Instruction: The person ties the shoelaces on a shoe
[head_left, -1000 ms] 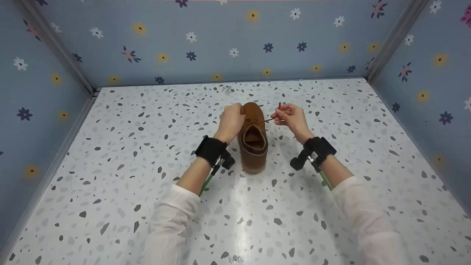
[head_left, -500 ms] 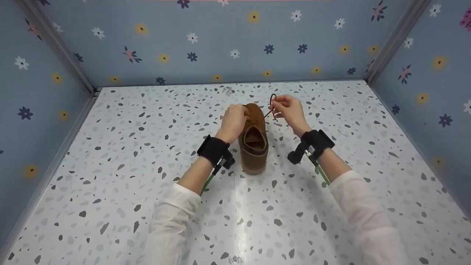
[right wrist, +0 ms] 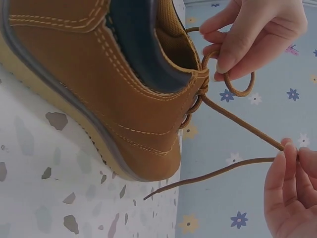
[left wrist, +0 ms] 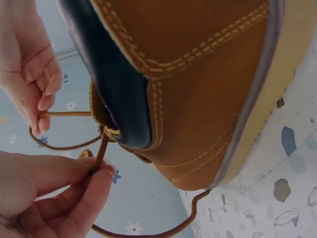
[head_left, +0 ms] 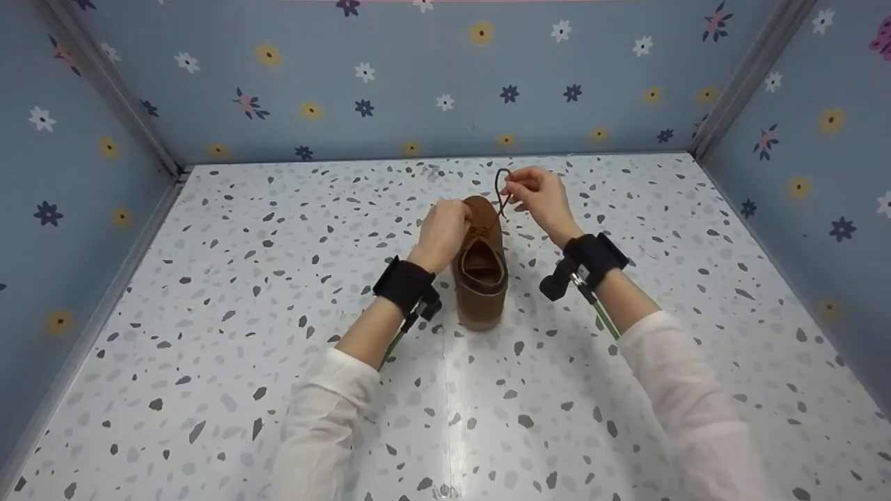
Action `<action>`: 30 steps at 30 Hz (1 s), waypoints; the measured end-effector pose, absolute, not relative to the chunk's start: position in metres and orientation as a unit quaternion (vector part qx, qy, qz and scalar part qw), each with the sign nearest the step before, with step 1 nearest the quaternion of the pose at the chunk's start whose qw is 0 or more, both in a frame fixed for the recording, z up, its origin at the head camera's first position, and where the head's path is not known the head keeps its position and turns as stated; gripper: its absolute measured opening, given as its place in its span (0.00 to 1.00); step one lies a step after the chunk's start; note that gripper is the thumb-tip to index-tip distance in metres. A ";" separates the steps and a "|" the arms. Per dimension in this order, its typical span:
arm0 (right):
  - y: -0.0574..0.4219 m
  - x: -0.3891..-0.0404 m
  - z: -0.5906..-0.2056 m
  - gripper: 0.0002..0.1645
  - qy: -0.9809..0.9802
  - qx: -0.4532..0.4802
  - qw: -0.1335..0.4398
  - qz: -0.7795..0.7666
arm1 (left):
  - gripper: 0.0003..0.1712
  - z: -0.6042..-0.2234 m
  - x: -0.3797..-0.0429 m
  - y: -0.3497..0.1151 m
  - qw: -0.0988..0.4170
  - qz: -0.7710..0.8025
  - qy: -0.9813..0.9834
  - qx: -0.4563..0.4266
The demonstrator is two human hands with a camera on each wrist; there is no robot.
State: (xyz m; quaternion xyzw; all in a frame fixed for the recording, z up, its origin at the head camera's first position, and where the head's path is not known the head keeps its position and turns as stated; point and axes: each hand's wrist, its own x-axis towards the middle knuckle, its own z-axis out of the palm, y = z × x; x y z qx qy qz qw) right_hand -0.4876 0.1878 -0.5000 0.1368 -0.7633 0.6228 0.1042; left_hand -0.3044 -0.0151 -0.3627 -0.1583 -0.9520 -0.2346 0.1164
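Observation:
A brown lace-up shoe [head_left: 482, 303] with a dark padded collar stands upright on the floor, toe pointing away from me. At its left side, my left hand [head_left: 443, 229] pinches a loop of the shoelace [right wrist: 246, 93] between thumb and fingers, close over the tongue. My right hand [head_left: 544, 198], right of the toe and raised, pinches the other lace strand [right wrist: 242, 121], which runs taut from the eyelets. From the right fingers, this strand's tip hangs back toward the toe in the right wrist view. The head view hides most of my left fingertips behind the hand.
A white surface [head_left: 278, 334] with grey speckles lies under the shoe. Blue flowered panels [head_left: 418, 83] enclose it at the back and both sides. Black wrist straps [head_left: 404, 284] with small cameras sit on both forearms, green cables trailing from them.
My right hand has moved away from me and slightly left, carrying its lace strand up toward the toe, where it now bends in a curve. The left hand shifted slightly right; the shoe stayed put.

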 end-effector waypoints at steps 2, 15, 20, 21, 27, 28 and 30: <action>0.183 -0.493 -0.499 0.18 -0.772 0.143 0.107 0.610 | 0.10 -0.364 -0.304 -0.015 0.121 -0.228 -0.952 -0.164; 0.113 -0.385 -0.365 0.11 -0.806 0.197 0.054 0.556 | 0.10 -0.368 -0.304 -0.015 0.135 -0.225 -0.949 -0.174; 0.089 -0.315 -0.307 0.09 -0.813 0.200 0.074 0.542 | 0.10 -0.370 -0.303 -0.015 0.136 -0.230 -0.949 -0.167; 0.087 -0.310 -0.304 0.09 -0.815 0.201 0.074 0.539 | 0.09 -0.370 -0.303 -0.015 0.137 -0.228 -0.950 -0.165; 0.083 -0.320 -0.311 0.08 -0.832 0.214 0.058 0.508 | 0.07 -0.372 -0.302 -0.015 0.140 -0.229 -0.949 -0.163; 0.082 -0.323 -0.313 0.08 -0.837 0.222 0.058 0.497 | 0.07 -0.372 -0.301 -0.015 0.140 -0.236 -0.947 -0.166; 0.080 -0.327 -0.316 0.08 -0.844 0.242 0.059 0.475 | 0.08 -0.373 -0.301 -0.015 0.146 -0.242 -0.943 -0.175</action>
